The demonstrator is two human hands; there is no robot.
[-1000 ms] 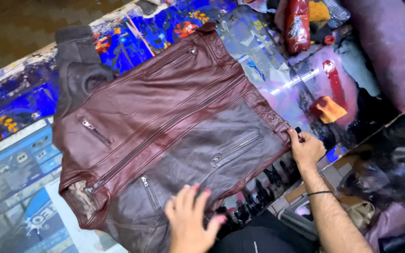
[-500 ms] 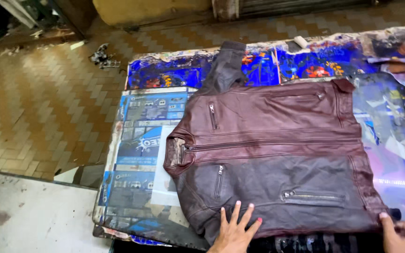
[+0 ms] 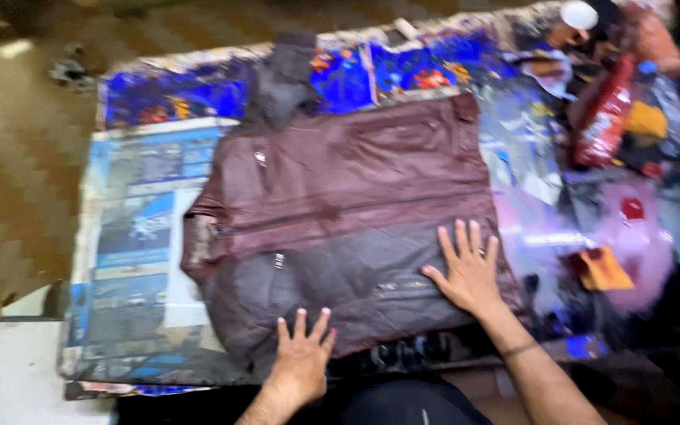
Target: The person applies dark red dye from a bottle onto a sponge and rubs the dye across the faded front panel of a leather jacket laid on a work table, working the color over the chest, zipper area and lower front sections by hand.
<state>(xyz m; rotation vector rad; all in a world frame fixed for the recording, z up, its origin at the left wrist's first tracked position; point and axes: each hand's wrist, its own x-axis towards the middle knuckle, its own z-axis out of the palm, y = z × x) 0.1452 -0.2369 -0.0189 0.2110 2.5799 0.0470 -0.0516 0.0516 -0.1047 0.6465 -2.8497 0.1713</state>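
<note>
A maroon leather jacket [image 3: 340, 205] lies flat, front up, across a table covered in blue printed paper [image 3: 143, 228]. Its collar points left and one dark sleeve [image 3: 285, 75] sticks out at the far edge. My left hand [image 3: 302, 358] rests palm down with fingers spread on the jacket's near edge. My right hand [image 3: 466, 267] presses flat, fingers apart, on the lower front panel near a zip pocket. Neither hand holds anything. The picture is blurred.
At the right end of the table lie a red packet [image 3: 604, 118], an orange cloth [image 3: 604, 267], a white round lid [image 3: 578, 14] and plastic wrapping. A tiled floor [image 3: 17, 157] lies to the left, and a pale slab [image 3: 9, 370] sits at the near left.
The camera view swung right and closer. My right hand moved from the jacket's hem corner onto its front panel; my left hand stays flat at the near edge.
</note>
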